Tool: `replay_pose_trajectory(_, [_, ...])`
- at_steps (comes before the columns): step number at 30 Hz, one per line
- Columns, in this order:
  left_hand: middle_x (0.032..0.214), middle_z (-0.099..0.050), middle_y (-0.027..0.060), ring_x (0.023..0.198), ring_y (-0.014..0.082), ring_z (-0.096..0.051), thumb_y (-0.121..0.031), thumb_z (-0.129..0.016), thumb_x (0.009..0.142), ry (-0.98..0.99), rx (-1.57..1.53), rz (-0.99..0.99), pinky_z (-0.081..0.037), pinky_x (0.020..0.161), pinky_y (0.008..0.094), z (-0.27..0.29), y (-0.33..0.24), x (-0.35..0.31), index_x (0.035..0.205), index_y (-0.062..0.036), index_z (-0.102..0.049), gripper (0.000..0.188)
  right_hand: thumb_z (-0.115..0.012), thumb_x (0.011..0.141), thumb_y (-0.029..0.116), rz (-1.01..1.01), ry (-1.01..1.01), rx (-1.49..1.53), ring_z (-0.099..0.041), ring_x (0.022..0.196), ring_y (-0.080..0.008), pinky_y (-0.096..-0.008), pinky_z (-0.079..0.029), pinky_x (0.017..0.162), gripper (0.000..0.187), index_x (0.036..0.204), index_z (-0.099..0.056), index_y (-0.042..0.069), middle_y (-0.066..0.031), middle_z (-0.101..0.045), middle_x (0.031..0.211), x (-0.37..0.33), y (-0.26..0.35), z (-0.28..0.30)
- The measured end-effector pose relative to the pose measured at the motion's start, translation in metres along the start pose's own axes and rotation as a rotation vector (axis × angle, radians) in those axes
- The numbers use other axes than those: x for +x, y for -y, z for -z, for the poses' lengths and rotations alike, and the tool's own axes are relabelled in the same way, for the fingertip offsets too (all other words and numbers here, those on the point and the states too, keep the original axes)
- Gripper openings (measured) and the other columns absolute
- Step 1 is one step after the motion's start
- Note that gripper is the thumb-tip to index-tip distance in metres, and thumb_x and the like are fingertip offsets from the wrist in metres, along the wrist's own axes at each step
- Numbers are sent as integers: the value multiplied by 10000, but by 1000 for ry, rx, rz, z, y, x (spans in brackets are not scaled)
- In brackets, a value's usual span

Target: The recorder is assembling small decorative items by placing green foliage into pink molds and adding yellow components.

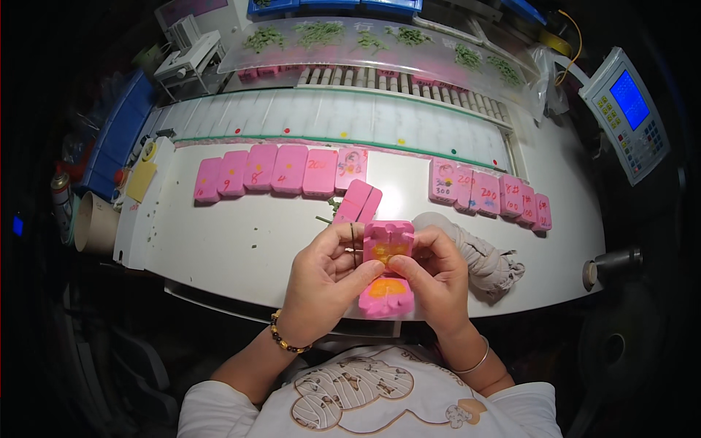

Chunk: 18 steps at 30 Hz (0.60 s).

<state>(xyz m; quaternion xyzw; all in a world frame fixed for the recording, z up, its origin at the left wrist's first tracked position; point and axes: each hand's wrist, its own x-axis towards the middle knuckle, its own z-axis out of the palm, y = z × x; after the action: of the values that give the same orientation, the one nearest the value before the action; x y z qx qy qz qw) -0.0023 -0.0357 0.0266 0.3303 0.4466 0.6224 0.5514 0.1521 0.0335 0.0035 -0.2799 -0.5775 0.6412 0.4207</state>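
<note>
Both hands are closed on a pink rubber mold (389, 231), spread open above the front of the table. Its inner faces show yellow-orange patches. My left hand (321, 274) grips its left side, and a thin dark band (353, 244) hangs around the fingers. From the other side my right hand (436, 281) holds it, both thumbs pressing at the middle. Just beyond lies another pink block (359, 201) with a dark line across it, beside some green bits (326, 218). A bundled grey cloth (485, 259) lies right of my right hand.
Marked pink blocks stand in a left row (276, 168) and a right row (485, 191) on the white table (212, 241). Behind are a white panel strip (307, 117) and a shelf (292, 55) with green clusters. A control panel (629, 109) stands right; a cardboard tube (95, 223) left.
</note>
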Motion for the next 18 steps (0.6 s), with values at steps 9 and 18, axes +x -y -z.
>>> replay_pose_trajectory(9, [1085, -608, 128, 999, 133, -620, 91, -603, 855, 12, -10, -33, -525, 875, 248, 1, -1, -6, 1186, 79, -484, 352, -655, 853, -38, -220, 130, 337, -592, 879, -80, -216, -497, 776, 191, 1024, -579, -1, -34, -613, 953, -1, 3, 11])
replay_pose_trajectory(18, [1094, -605, 143, 1025, 148, -614, 84, -612, 848, -26, 152, -53, -510, 900, 262, -1, -3, -5, 1188, 75, -467, 370, -667, 829, -69, -183, 206, 127, -588, 950, -95, -226, -518, 814, 293, 1090, -544, -14, -61, -585, 1033, 1, 8, 13])
